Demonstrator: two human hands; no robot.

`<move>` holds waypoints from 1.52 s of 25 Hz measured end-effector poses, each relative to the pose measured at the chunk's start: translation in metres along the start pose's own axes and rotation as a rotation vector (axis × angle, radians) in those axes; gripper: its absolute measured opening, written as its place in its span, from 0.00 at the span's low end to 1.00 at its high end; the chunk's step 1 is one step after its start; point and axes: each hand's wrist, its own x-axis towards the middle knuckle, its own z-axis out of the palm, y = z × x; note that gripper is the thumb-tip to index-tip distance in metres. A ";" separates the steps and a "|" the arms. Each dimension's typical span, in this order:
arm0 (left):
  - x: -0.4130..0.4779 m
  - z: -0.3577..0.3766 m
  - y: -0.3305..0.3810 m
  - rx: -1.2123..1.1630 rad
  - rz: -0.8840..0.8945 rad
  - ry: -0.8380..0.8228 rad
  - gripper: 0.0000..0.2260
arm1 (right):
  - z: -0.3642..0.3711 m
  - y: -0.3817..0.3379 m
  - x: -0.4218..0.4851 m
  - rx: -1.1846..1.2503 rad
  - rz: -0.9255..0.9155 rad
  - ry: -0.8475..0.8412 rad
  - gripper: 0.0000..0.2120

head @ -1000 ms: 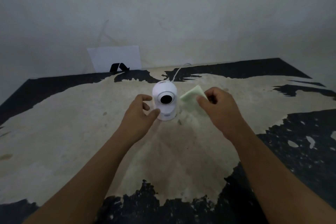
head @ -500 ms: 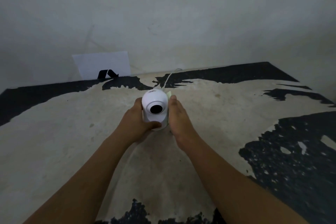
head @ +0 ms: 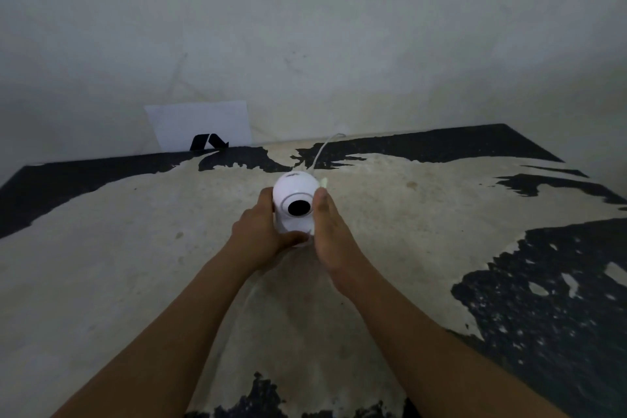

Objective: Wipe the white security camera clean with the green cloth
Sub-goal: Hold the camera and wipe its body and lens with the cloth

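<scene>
A white round security camera (head: pixel 294 195) with a black lens stands upright on the worn table (head: pixel 135 265), lens facing me. My left hand (head: pixel 258 234) wraps its left side and base, thumb across the front of the base. Against the camera's right side lies my right hand (head: pixel 330 231), pressing the green cloth (head: pixel 324 182) to it. Only a small pale corner of the cloth shows above my fingers; the rest is hidden behind the hand.
A white cable (head: pixel 322 151) runs from the back of the camera to the wall. A white sheet of paper (head: pixel 200 125) with a black mark leans on the wall at the back left. The tabletop is beige with black peeling patches.
My right hand brought the green cloth from the right onto the camera's right side. My left hand closed around the camera's left side and base. The view shifted slightly.
</scene>
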 end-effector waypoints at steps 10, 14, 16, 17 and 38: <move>-0.001 0.000 0.000 0.015 -0.012 -0.002 0.41 | -0.001 -0.010 0.015 -0.072 -0.017 0.019 0.28; 0.000 0.001 -0.001 0.008 -0.002 -0.007 0.41 | -0.001 -0.008 -0.005 -0.029 -0.045 0.037 0.27; 0.002 0.002 -0.002 -0.011 -0.025 0.004 0.41 | 0.001 -0.023 -0.007 -0.058 -0.139 0.051 0.25; 0.003 0.002 -0.002 -0.010 -0.038 0.004 0.41 | 0.002 -0.028 -0.003 -0.102 -0.150 0.048 0.26; -0.056 -0.040 0.016 -0.434 -0.082 -0.006 0.14 | -0.038 -0.027 -0.030 -0.249 -0.145 -0.139 0.10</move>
